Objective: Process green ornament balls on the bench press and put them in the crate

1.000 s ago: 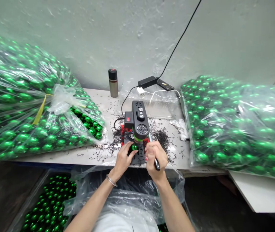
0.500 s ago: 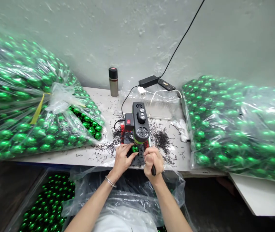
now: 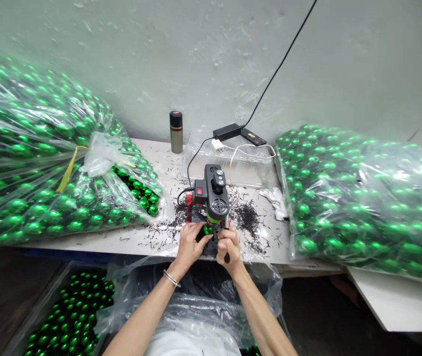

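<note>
A small black bench press (image 3: 217,190) with round vents, knobs and a red switch stands near the table's front edge. Under its head sits a shiny green ball (image 3: 208,229), pinched between the thumb and fingers of my left hand (image 3: 191,243). My right hand (image 3: 229,247) is wrapped round the press's black-ended lever handle (image 3: 227,257), to the right of the ball. Piles of short black slivers (image 3: 247,216) lie on the table on either side of the press. The ball's underside and its seat are hidden.
Big clear bags of green balls flank the press, a left bag (image 3: 28,163) and a right bag (image 3: 359,198). Behind are a bottle (image 3: 176,133), a power adapter (image 3: 227,131) and a white glove (image 3: 275,201). A plastic-lined bin of balls (image 3: 70,311) stands below the table edge.
My right hand and the lever have shifted slightly left, closer to the ball. My left hand keeps its pinch on the ball. The whole view has moved a little.
</note>
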Available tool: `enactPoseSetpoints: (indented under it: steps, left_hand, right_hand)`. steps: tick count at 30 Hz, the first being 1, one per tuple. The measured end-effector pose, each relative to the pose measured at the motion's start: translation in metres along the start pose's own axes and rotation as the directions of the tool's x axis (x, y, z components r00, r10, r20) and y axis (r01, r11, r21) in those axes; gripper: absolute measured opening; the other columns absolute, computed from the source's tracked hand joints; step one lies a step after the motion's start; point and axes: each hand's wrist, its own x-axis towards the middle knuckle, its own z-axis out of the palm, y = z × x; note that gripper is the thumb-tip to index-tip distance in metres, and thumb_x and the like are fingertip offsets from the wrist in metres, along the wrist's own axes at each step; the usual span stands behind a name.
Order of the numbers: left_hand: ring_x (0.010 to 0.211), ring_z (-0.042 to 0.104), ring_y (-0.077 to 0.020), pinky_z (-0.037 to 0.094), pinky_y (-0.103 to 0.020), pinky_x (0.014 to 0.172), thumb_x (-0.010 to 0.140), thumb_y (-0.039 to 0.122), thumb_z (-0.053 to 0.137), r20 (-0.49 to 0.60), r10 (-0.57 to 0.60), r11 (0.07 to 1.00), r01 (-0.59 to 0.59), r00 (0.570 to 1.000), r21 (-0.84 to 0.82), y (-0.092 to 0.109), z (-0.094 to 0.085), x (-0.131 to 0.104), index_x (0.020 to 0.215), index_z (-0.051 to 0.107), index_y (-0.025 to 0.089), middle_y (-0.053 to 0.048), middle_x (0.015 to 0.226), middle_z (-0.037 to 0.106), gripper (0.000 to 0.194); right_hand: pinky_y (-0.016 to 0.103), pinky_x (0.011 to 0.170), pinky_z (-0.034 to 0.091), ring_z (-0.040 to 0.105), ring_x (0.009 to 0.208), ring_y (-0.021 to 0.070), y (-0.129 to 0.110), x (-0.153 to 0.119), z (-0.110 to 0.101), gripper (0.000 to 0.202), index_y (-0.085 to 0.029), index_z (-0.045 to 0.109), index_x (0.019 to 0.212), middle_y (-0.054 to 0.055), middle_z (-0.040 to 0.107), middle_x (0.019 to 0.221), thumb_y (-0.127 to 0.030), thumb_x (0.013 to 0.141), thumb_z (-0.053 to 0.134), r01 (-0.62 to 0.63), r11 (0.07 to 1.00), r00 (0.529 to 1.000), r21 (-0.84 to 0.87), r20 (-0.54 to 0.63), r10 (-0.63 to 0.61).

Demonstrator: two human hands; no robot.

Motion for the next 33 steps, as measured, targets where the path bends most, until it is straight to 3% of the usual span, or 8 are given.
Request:
enactPoseSetpoints:
  steps: [4,10,17,20,23,28,31,33]
  left_hand:
    - [0.097,0.06,-0.027,0.045,-0.044,0.093,0.083,0.034,0.07,-0.019,-0.022,0.999,0.022,1.0,-0.025,-0.001,0.002,0.003,0.109,0.07,0.02,-0.009,0.099,0.072,0.029]
    - [0.103,0.06,-0.0268,0.046,-0.045,0.095,0.085,0.034,0.069,-0.082,0.001,0.997,-0.007,0.997,-0.081,0.002,-0.009,-0.018,0.113,0.067,0.022,-0.009,0.107,0.07,0.031]
    - [0.119,0.057,-0.0316,0.044,-0.049,0.101,0.082,0.047,0.071,0.11,0.201,0.978,-0.206,0.974,0.042,0.004,-0.041,-0.078,0.135,0.052,0.025,-0.014,0.127,0.064,0.06]
    - [0.122,0.054,-0.0315,0.042,-0.047,0.102,0.09,0.043,0.061,-0.021,0.185,0.964,-0.177,0.983,0.199,-0.003,-0.059,-0.048,0.135,0.051,0.022,-0.016,0.131,0.06,0.05]
    - [0.122,0.053,-0.0333,0.04,-0.048,0.101,0.097,0.027,0.046,-0.161,0.047,0.886,0.034,0.986,0.462,-0.013,-0.084,0.008,0.127,0.057,0.015,-0.02,0.131,0.058,0.034]
    - [0.098,0.062,-0.0353,0.043,-0.047,0.088,0.09,0.013,0.043,0.012,-0.278,0.628,0.172,0.961,0.759,-0.027,-0.108,0.062,0.105,0.064,0.007,-0.022,0.103,0.065,0.026]
    - [0.091,0.065,-0.0334,0.046,-0.043,0.081,0.09,0.014,0.043,0.041,-0.344,0.63,0.198,0.938,0.751,-0.031,-0.107,0.064,0.108,0.062,0.006,-0.022,0.101,0.064,0.027]
    - [0.093,0.065,-0.0313,0.047,-0.041,0.08,0.09,0.019,0.049,0.031,-0.349,0.738,0.254,0.937,0.625,-0.032,-0.108,0.063,0.113,0.059,0.01,-0.018,0.103,0.065,0.028]
  right_hand:
    - [0.029,0.06,0.044,0.051,0.065,0.0129,-0.019,0.027,-0.015,0.025,-0.022,0.042,0.071,0.0,0.05,0.071,-0.014,0.094,0.036,-0.016,0.998,0.994,0.065,-0.106,0.023]
    - [0.029,0.06,0.039,0.05,0.063,0.0119,-0.047,0.078,-0.038,0.032,-0.021,0.043,0.064,-0.002,0.048,0.064,-0.016,0.096,0.041,-0.253,0.952,0.96,0.172,-0.078,0.269]
    - [0.03,0.061,0.04,0.051,0.065,0.0131,-0.043,0.064,-0.031,0.032,-0.021,0.044,0.064,-0.001,0.048,0.064,-0.015,0.096,0.041,-0.197,0.966,0.972,0.166,-0.099,0.215]
    - [0.029,0.06,0.039,0.051,0.065,0.0126,-0.04,0.06,-0.029,0.032,-0.021,0.044,0.065,-0.001,0.049,0.066,-0.013,0.095,0.042,-0.196,0.967,0.97,0.165,-0.111,0.215]
    - [0.029,0.06,0.038,0.05,0.064,0.0121,-0.04,0.06,-0.028,0.031,-0.021,0.044,0.065,-0.001,0.049,0.067,-0.011,0.095,0.043,-0.195,0.965,0.969,0.173,-0.119,0.217]
    - [0.028,0.059,0.038,0.049,0.064,0.012,-0.039,0.059,-0.028,0.03,-0.021,0.043,0.066,-0.002,0.048,0.067,-0.011,0.094,0.042,-0.181,0.969,0.972,0.169,-0.118,0.203]
    - [0.028,0.059,0.038,0.049,0.063,0.0116,-0.039,0.057,-0.028,0.029,-0.021,0.043,0.067,-0.001,0.048,0.068,-0.011,0.094,0.042,-0.172,0.971,0.975,0.165,-0.112,0.192]
    - [0.028,0.059,0.038,0.049,0.063,0.0117,-0.038,0.056,-0.028,0.028,-0.021,0.043,0.067,-0.001,0.049,0.068,-0.01,0.094,0.042,-0.16,0.973,0.978,0.164,-0.109,0.179]
